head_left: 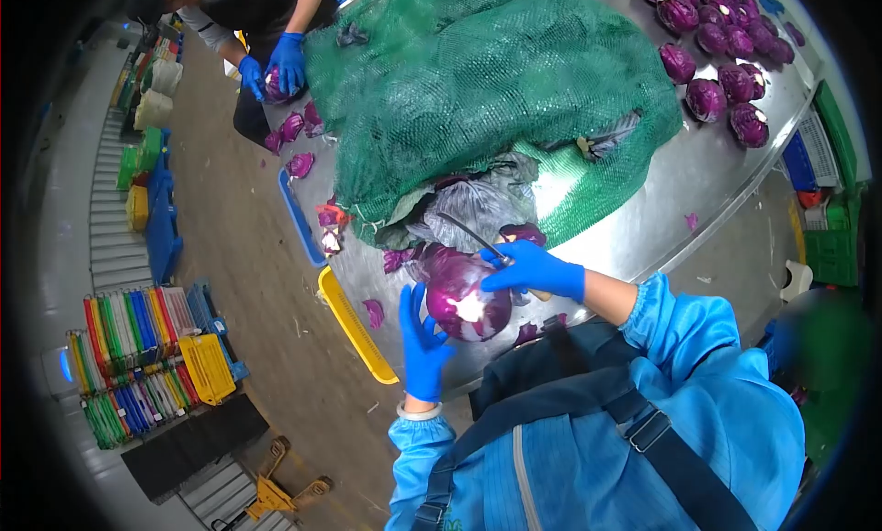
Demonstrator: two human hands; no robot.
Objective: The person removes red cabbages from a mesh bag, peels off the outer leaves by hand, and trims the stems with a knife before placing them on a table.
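A large purple cabbage (467,297) with a pale cut patch rests near the front edge of the metal table (606,251). My left hand (424,345), in a blue glove, is at its left side with the fingers apart. In my right hand (535,270), also blue-gloved, is a knife (470,232) with a dark curved blade, held above the cabbage's right side. Just beyond the cabbage lie loose greyish outer leaves (482,205) at the opening of a green mesh sack (487,90). Purple leaf scraps (373,313) are scattered around.
Across the table at the upper left, a co-worker in blue gloves (288,62) handles another cabbage. Several trimmed cabbages (707,99) lie at the upper right. A yellow basket (356,333) and a blue basket (301,220) line the table's left edge.
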